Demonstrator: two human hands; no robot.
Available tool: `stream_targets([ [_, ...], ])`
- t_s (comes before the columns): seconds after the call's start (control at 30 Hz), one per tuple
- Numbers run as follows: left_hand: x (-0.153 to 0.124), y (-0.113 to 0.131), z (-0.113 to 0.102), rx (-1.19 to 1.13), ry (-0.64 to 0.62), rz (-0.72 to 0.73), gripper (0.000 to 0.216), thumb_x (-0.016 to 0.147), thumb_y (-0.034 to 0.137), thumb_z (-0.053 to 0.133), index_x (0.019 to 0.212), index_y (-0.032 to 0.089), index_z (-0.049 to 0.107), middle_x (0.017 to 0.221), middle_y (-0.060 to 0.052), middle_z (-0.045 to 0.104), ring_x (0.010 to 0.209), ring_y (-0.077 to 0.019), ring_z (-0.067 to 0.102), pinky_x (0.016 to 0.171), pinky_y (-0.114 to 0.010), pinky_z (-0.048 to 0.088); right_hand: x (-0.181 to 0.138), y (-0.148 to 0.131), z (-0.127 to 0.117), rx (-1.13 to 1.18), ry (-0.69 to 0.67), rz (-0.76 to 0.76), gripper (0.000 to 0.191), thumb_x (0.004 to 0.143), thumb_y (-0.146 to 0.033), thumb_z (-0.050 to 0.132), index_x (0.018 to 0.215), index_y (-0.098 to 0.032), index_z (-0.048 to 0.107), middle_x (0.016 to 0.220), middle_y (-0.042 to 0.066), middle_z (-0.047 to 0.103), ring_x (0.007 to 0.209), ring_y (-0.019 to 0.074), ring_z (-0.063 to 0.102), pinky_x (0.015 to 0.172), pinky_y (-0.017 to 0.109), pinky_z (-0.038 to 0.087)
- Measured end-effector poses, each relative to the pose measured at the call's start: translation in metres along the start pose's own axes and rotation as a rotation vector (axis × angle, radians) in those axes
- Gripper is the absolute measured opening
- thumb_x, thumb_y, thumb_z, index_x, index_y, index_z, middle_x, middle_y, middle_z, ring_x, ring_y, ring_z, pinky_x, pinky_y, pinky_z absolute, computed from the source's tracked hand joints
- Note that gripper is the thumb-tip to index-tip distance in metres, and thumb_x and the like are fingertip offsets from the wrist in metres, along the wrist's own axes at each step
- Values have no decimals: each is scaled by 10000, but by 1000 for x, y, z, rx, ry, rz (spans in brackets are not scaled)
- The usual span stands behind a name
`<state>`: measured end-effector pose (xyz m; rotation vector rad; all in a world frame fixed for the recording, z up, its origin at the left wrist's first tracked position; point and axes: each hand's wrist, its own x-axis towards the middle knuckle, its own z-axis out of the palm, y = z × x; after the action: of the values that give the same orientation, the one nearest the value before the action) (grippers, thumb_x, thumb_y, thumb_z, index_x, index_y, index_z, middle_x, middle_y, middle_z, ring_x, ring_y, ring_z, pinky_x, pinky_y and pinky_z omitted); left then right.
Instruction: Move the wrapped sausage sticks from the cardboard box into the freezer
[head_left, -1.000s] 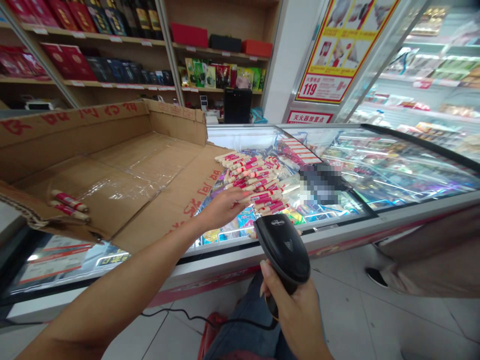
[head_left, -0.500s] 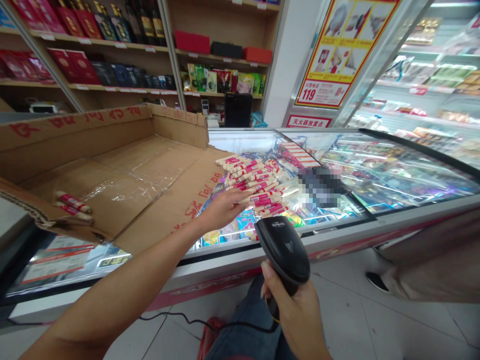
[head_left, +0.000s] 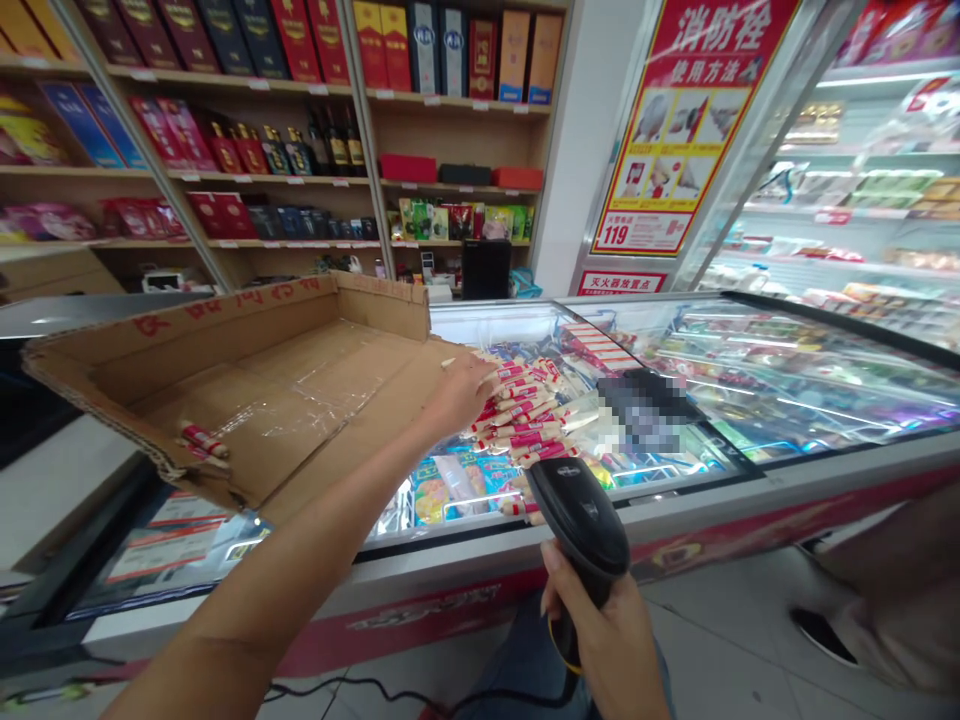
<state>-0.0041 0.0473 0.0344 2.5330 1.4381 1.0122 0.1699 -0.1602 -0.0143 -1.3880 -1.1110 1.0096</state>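
Observation:
My right hand grips the handle of a black barcode scanner, its head tilted up toward the pile. A cable runs from the handle's base to the lower left. My left hand is at the far left of a pile of cream-coloured sticks with red labels. Its fingers are curled on the sticks there; the fingertips are partly hidden. The pile lies on the glass-topped freezer. A few similar sticks lie in the near left corner of a shallow cardboard box.
Coloured packets show through the freezer's glass. A pixelated dark patch covers something right of the pile. Shelves of boxes and bottles stand behind, beside a red poster. Another person's shoe is on the floor at right.
My left hand has moved from the middle of the pile to its far left part. The view has tilted upward, showing more shelves. The scanner remains in my right hand, near the pile.

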Motion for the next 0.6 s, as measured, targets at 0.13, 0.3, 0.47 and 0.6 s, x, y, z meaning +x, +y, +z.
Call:
stream_targets([
  [0.13, 15, 0, 13, 47, -79, -5, 294, 869, 110, 448, 1000, 130, 711, 934, -118, 635, 991, -260, 562, 904, -411, 460, 2, 2, -4, 18, 35, 11, 395, 779, -537, 687, 617, -183, 618, 464, 2, 590, 464, 172, 574, 504, 271, 466],
  [0.3, 11, -2, 23, 61, -82, -75, 281, 865, 173, 484, 1052, 126, 687, 1015, -140, 613, 1000, -266, 552, 913, -427, 460, 6, 8, -12, -21, 43, 34, 454, 770, -589, 662, 560, -191, 599, 460, 9, 583, 456, 172, 560, 503, 279, 447],
  [0.47, 5, 5, 16, 67, -113, -105, 328, 868, 259, 512, 1140, 144, 656, 1077, -117, 614, 1057, -246, 538, 962, -394, 436, 9, 10, -13, -91, 31, 61, 503, 747, -642, 638, 515, -199, 584, 451, 15, 588, 462, 172, 564, 522, 274, 445],
  [0.6, -3, 0, 6, 91, -57, -138, 309, 872, 296, 539, 1109, 144, 665, 1019, -100, 641, 1042, -235, 542, 937, -360, 442, 11, 6, -10, -120, 6, 69, 513, 709, -690, 630, 537, -208, 598, 448, 9, 594, 455, 173, 569, 515, 264, 463],
])
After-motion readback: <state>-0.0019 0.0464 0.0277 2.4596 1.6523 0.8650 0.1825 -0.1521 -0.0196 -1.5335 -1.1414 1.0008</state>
